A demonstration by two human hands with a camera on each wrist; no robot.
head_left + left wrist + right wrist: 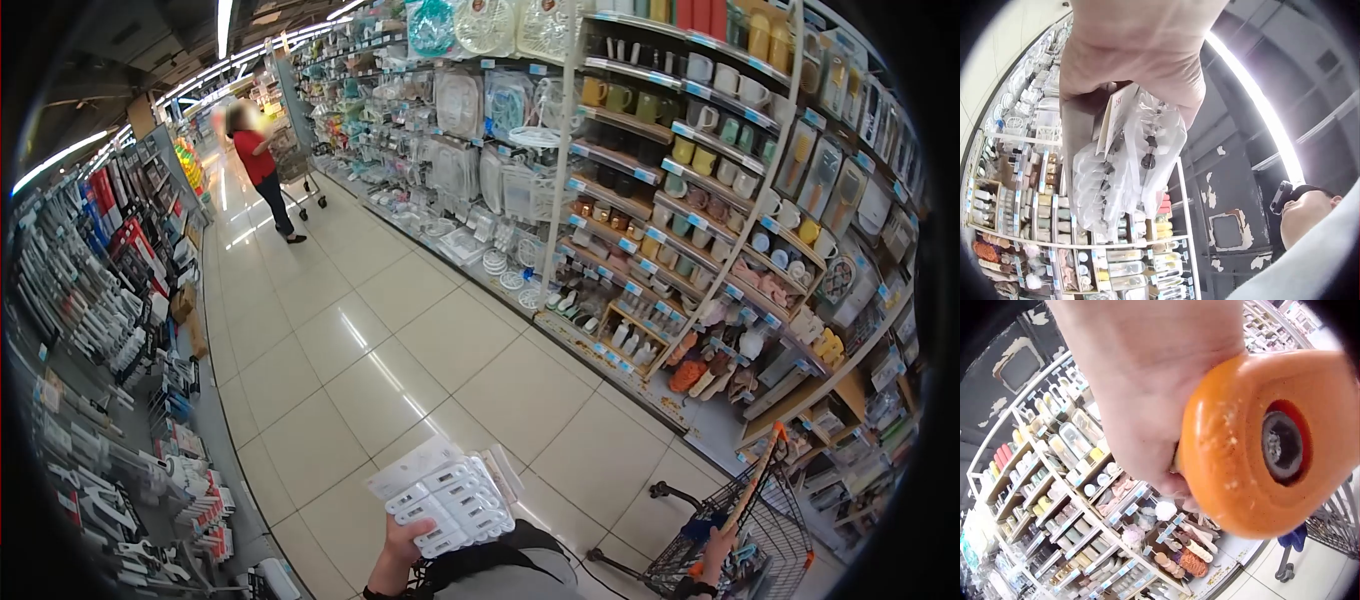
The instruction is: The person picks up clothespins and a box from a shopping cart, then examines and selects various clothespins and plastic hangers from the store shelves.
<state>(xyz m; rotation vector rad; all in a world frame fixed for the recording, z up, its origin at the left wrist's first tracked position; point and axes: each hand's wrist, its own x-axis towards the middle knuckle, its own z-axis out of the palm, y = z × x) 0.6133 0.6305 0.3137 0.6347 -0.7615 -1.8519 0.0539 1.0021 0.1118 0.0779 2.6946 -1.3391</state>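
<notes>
My left hand (405, 540) grips a small stack of blister packs (455, 500) in front of my body, thumb over their near edge. Rows of small white plastic pieces with dark parts show through the clear covers. In the left wrist view the packs (1129, 169) stand out beyond the hand (1138, 56), with a printed card (1112, 122) along one side. My right hand (717, 552) is wrapped round the handle (757, 480) of a shopping cart at my right. An orange end cap (1229, 450) of that handle hides part of the hand (1147, 419) in the right wrist view.
The wire cart basket (790, 530) holds several items. Shelves of mugs (700, 130) and plastic housewares (460, 110) line the right side; packaged tools (80, 270) hang on the left. Down the tiled aisle (330, 290) stands a person in red (255, 160) beside another cart (295, 165).
</notes>
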